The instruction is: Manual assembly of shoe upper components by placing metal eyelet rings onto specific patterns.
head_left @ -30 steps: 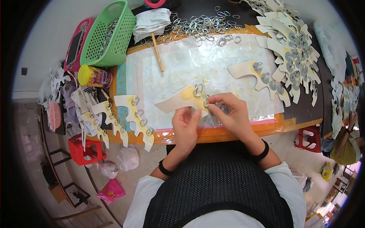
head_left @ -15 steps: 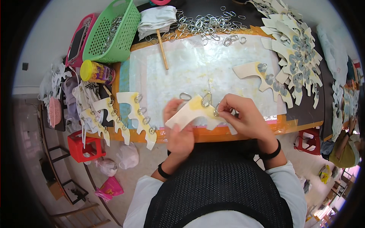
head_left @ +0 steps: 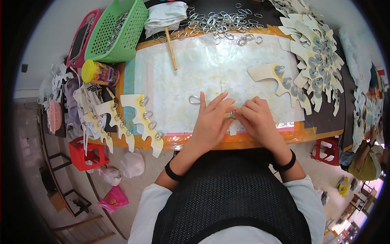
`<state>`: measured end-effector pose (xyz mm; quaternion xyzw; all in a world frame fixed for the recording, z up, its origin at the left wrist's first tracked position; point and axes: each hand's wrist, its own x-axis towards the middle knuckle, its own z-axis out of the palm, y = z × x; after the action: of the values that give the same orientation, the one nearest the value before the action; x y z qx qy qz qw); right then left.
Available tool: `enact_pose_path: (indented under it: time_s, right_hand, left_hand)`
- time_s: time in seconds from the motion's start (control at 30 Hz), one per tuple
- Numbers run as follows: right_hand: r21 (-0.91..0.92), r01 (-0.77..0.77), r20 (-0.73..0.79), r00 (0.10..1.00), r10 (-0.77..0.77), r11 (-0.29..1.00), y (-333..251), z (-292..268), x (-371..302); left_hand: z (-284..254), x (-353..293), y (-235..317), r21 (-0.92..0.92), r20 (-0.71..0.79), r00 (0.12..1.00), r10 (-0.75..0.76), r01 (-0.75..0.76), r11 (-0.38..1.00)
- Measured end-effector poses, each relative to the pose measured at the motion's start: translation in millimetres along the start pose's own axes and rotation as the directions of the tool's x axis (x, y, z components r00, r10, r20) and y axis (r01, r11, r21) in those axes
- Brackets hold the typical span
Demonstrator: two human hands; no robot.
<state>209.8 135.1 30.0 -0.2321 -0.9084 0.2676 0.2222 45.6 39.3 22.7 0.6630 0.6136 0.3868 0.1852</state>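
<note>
Between my hands is a cream, curved fabric piece with tabs [head_left: 233,129], mostly hidden under my fingers. A metal ring [head_left: 232,115] shows on it where my fingertips meet. My left hand [head_left: 211,124] lies over the piece, its thumb and index finger pinched at the ring and its other fingers raised apart. My right hand [head_left: 258,122] is closed with its fingertips at the same ring. A loose oval ring [head_left: 194,99] lies on the sheet just beyond my left hand. Left of me, similar pieces with rings [head_left: 143,120] hang over the table's front edge.
A pale plastic sheet [head_left: 178,83] covers the table. Loose metal rings [head_left: 221,22] are heaped at the back, near a folded white cloth [head_left: 165,18] and a wooden stick [head_left: 171,51]. A green basket [head_left: 115,34] and yellow-lidded jar [head_left: 100,73] stand left; ringed pieces [head_left: 321,57] pile up right.
My left hand has moved from the fabric piece's left end to over its middle, meeting my right hand at the ring. The piece is now mostly covered. The view has shifted slightly.
</note>
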Motion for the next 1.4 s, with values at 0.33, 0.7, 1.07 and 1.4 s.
enact_pose_path:
  time_s: [0.33,0.7,1.07,1.4]
  right_hand:
    - [0.108,0.100,-0.061,0.994,-0.094,0.989,2,-1,-15]
    - [0.021,0.210,0.114,0.971,-0.211,0.977,8,-19,3]
    - [-0.096,0.272,0.055,0.962,-0.267,0.958,9,-17,-18]
    - [0.104,0.205,-0.012,0.979,-0.205,0.973,6,-18,-19]
  left_hand:
    - [2,-5,-2,0.260,0.012,0.999,0.045,-0.046,0.965]
    - [4,-11,-1,0.369,-0.024,0.983,0.182,-0.160,0.915]
    - [3,-12,2,0.353,0.013,0.991,0.133,-0.129,0.927]
    - [4,-14,11,0.459,0.045,0.993,0.108,-0.117,0.881]
